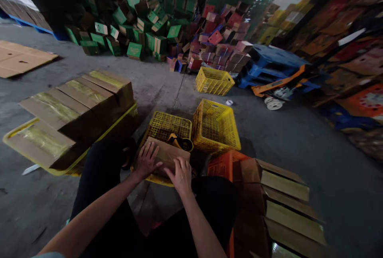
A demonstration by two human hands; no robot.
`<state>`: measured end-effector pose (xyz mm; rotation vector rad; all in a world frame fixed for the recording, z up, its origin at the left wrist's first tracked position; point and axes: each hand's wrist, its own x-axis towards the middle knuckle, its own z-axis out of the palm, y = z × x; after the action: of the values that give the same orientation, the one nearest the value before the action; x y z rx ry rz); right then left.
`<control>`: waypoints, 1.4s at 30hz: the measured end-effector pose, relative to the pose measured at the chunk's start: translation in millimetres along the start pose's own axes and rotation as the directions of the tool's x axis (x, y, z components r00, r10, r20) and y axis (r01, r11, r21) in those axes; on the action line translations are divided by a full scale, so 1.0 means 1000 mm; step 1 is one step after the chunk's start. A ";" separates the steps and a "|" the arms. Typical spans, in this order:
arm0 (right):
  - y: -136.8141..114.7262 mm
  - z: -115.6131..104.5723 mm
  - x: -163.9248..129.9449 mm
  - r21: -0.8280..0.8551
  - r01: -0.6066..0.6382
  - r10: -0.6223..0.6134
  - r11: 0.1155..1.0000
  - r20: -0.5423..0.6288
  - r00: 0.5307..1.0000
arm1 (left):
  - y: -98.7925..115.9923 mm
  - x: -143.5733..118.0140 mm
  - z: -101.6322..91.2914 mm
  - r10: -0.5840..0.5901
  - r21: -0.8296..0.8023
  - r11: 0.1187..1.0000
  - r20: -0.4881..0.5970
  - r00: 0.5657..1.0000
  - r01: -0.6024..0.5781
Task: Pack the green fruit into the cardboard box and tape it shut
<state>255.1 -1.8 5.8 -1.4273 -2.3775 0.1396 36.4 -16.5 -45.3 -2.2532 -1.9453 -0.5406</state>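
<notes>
A small brown cardboard box (163,152) lies on an upturned yellow crate (172,121) between my knees. My left hand (147,161) rests flat on the box's left part, fingers spread. On its right part lies my right hand (181,174), the fingers stretched out and the thumb apart. A strip of clear tape seems to run across the box between the hands. Just behind the box, on the crate, is a tape dispenser (178,141) with an orange-yellow body and a dark roll; neither hand touches it.
Left stands a yellow crate (73,166) of taped cardboard boxes (80,94). Right are an open yellow crate (217,126) and an orange crate (223,164) with more boxes (287,202). Farther off are another yellow crate (214,80), a pallet jack (278,86), blue pallets (269,62) and heaped green boxes (134,48).
</notes>
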 end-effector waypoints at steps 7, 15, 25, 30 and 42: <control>-0.005 0.003 -0.008 -0.091 0.001 0.004 0.996 0.059 0.998 | 0.000 -0.001 0.002 -0.005 -0.036 0.999 0.017 1.000 0.005; -0.003 0.010 -0.011 -0.134 -0.015 0.025 0.991 0.074 0.997 | -0.002 -0.002 0.003 0.006 -0.068 0.998 -0.016 1.000 -0.007; 0.006 0.030 -0.017 -0.145 0.063 -0.046 0.987 0.117 0.992 | 0.002 -0.002 -0.001 -0.008 -0.073 0.997 -0.024 1.000 0.007; 0.009 0.027 -0.013 -0.140 0.053 -0.036 0.989 0.122 0.992 | 0.002 -0.001 -0.001 -0.002 -0.035 0.999 -0.017 1.000 0.002; 0.014 0.036 -0.007 -0.057 -0.068 0.069 0.996 0.012 0.998 | 0.006 0.001 0.006 -0.043 -0.031 0.999 -0.059 0.997 0.041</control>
<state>257.6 2.3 -33.1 -1.5400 -2.3622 0.1005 43.6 -14.6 -49.1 -2.1911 -1.9729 -0.6384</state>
